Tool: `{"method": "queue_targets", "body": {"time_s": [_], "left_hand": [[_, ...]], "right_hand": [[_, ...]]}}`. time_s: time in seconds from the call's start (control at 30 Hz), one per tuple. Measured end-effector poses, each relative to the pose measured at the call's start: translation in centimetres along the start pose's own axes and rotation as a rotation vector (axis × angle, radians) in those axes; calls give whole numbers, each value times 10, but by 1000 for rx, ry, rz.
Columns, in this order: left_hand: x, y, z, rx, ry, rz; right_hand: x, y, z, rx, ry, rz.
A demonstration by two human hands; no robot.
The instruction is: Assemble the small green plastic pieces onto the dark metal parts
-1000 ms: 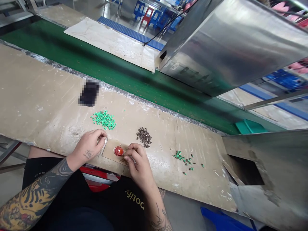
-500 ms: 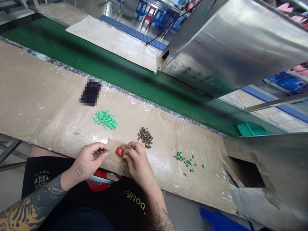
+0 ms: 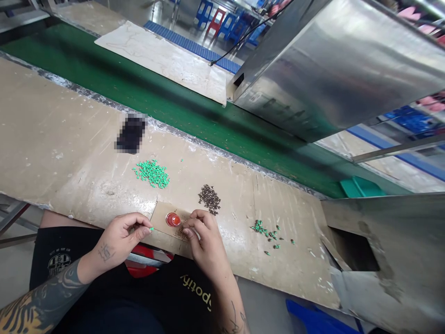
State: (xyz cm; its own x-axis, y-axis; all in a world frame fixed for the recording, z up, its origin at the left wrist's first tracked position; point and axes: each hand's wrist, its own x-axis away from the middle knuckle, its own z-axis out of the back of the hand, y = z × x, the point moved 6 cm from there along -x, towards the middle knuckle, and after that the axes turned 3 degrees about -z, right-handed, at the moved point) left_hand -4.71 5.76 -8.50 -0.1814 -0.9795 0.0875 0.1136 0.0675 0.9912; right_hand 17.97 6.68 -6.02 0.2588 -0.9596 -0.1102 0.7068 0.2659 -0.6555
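My left hand point(image 3: 127, 232) pinches a small green piece point(image 3: 152, 228) between thumb and forefinger, left of a brown cardboard piece point(image 3: 158, 218). On that cardboard stands a small red container point(image 3: 173, 219) with a round top; neither hand touches it. My right hand point(image 3: 205, 236) is just right of the container, thumb and fingertips drawn together over the cardboard's right end. Whether anything tiny is between them is hidden. Small brown bits point(image 3: 180, 230) lie by those fingertips. Beyond my hands are a pile of green pieces point(image 3: 153, 174) and a pile of dark brown pieces point(image 3: 209, 198).
Several joined green-and-brown pieces point(image 3: 260, 227) lie scattered to the right on the worktable point(image 3: 86, 162). A pixelated dark object point(image 3: 131, 134) lies near the far edge. Behind runs a green conveyor belt point(image 3: 194, 116), under a metal housing point(image 3: 333, 69).
My right hand has come off the red container and drawn back slightly to the right. My left hand has moved a little left and down, still pinching the green piece.
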Motion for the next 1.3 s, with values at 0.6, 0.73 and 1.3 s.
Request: {"method": "queue_targets", "body": {"time_s": [0.6,0.73,1.3], "left_hand": [[13,-2,-29,286,-114,172],[18,7,-41,404,-201,151],[26,17,-50,544,-293,98]], "right_hand": [[33,-26,-4,-588,87,-26],[39,-46,-11,-807,46,-6],[44,-62,-5,-735,29,79]]}}
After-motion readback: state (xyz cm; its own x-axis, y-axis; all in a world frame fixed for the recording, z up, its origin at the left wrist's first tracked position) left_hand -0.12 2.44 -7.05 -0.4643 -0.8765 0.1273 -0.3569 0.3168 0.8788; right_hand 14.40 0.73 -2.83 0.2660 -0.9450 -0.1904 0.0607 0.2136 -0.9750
